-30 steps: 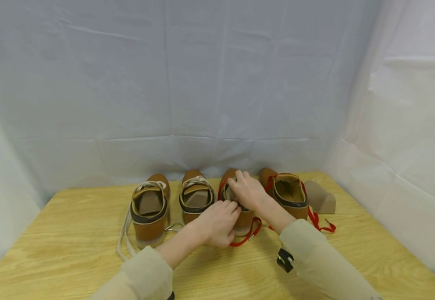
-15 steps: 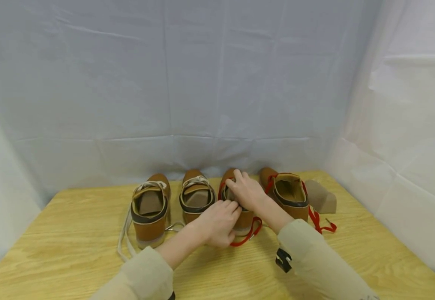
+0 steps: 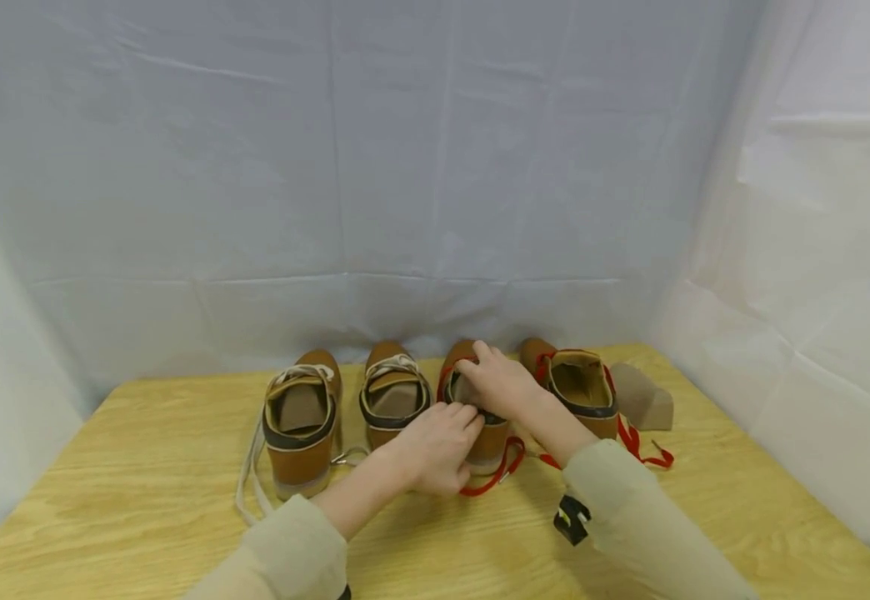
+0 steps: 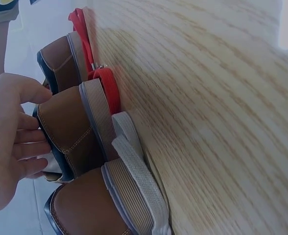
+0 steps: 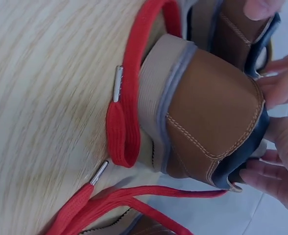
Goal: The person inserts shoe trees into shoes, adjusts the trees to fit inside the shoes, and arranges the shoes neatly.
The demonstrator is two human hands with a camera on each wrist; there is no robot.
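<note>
My left hand holds the heel of a brown leather shoe with red laces. In the left wrist view its thumb lies along the heel and its fingers curl at the dark collar. Reaching over the same shoe from the right, my right hand has its fingertips at the opening. A grey-brown cardboard insert shows inside, partly hidden by that hand. The right wrist view shows a pale edge between thumb and fingers at the shoe's collar. One red lace loops on the table behind the heel.
Two shoes with off-white laces stand on the left, the outer shoe and the inner shoe, both with inserts. A second red-laced shoe stands at right, beside a loose cardboard insert. White sheeting surrounds the wooden table.
</note>
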